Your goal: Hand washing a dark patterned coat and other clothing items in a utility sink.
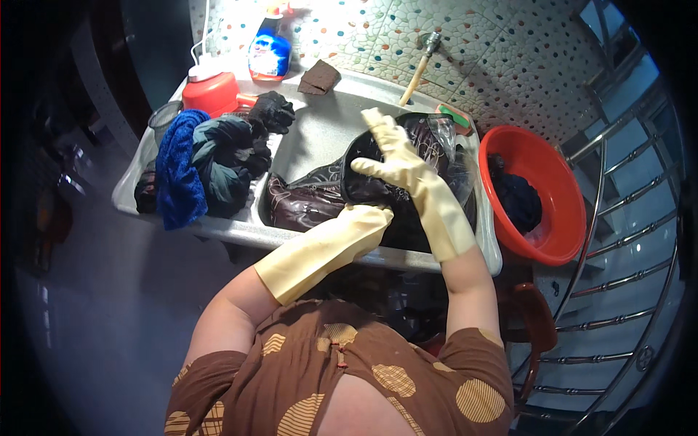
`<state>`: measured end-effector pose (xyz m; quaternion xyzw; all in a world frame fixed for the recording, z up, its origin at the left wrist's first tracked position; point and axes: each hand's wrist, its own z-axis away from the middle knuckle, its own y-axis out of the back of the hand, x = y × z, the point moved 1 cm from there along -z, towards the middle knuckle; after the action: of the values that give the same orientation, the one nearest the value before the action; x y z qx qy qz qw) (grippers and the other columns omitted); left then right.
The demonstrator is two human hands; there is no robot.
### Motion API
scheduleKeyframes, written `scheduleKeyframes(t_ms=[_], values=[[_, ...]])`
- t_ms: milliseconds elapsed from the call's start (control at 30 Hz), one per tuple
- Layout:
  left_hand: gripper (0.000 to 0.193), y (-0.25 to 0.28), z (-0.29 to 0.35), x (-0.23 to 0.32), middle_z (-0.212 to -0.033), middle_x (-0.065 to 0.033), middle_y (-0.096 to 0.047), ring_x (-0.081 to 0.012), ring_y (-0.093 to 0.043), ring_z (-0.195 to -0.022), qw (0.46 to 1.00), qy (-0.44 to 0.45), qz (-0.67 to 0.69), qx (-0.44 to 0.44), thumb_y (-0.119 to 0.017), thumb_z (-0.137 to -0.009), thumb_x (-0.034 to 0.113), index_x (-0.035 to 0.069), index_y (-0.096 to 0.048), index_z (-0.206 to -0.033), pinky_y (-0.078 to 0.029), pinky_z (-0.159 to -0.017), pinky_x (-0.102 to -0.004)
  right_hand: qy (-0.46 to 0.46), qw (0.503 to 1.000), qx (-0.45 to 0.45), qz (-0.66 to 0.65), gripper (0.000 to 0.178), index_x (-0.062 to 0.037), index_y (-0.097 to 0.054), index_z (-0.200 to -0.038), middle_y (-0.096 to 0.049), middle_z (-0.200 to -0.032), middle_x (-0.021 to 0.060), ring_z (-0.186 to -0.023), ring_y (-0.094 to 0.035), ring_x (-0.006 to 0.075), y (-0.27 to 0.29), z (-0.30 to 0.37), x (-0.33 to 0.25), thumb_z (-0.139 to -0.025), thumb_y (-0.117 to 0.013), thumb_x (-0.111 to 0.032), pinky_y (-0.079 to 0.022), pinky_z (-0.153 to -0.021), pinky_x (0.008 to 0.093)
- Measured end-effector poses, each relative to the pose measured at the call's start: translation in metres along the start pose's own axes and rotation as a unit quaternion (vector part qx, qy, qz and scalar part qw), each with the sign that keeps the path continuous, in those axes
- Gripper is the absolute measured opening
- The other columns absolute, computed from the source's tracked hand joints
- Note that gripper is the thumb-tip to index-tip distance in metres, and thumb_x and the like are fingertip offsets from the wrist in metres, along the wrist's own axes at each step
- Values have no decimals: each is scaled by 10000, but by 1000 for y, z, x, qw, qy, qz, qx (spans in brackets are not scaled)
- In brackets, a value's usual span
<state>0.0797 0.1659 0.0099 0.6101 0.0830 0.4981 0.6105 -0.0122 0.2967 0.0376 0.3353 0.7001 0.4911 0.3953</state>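
The person's right hand (pixel 398 161), in a wrinkled cream rubber glove, grips nothing, its fingers spread above a shiny maroon garment (pixel 302 207) with pale curling lines; the left hand (pixel 369 220), gloved alike, has its fingers hidden in black folds, so whether they grasp cannot be told; the garment lies crumpled beneath both hands in a pale, smooth-walled sink (pixel 313 138); left of them drape a fuzzy blue towel (pixel 182 171) and limp grey-green cloth (pixel 222 160); right of them sits a round red plastic tub (pixel 563 218); beyond them rises a pebble-patterned tiled wall (pixel 502 65); glossy metal railing (pixel 623 247) curves at far right.
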Motion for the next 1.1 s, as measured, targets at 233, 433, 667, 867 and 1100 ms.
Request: scheduleKeyframes(t_ms=[233,433,667,867,1100], values=[[361,25,10,-64,-1117,-210,-678,-379,-648,-1041,960,-131,77,236,-560,-948,245,26,-627,-1227,-495,-936,-426,-65,990,-98,76,321,-131,-716,-1097,-700,-1112,146,-1059,-651,369,-22,-48,15,-911,-656,-386,-512,-936,419],[369,72,-4,-113,-1071,-119,-707,-132,-648,-983,955,-13,255,153,-595,-895,103,12,-628,-1251,-488,-889,-274,-254,933,192,-168,369,-78,-701,-1016,-721,-911,146,-804,-690,293,72,-28,51,-957,-615,-433,-514,-663,372],[420,101,-45,-125,-1085,-89,-709,-169,-626,-1008,946,-11,305,111,-703,-918,301,-3,-665,-1205,-472,-914,-307,-272,818,403,-307,352,-36,-716,-959,-695,-845,36,-762,-570,131,124,9,87,-930,-701,-387,-468,-740,302],[424,214,-26,-59,-1090,-130,-709,-199,-641,-1011,934,-83,222,266,-772,-816,247,-34,-689,-1123,-462,-957,-328,-286,775,470,-311,426,-32,-698,-1170,-706,-1166,162,-1116,-638,256,137,30,116,-936,-677,-387,-459,-987,357],[311,242,-19,-21,-1170,-74,-686,-220,-640,-1044,900,-121,300,293,-727,-869,302,88,-707,-1094,-465,-949,-342,-163,683,530,-475,426,14,-688,-1177,-717,-1065,140,-1001,-651,223,132,18,132,-938,-664,-338,-492,-918,350]])
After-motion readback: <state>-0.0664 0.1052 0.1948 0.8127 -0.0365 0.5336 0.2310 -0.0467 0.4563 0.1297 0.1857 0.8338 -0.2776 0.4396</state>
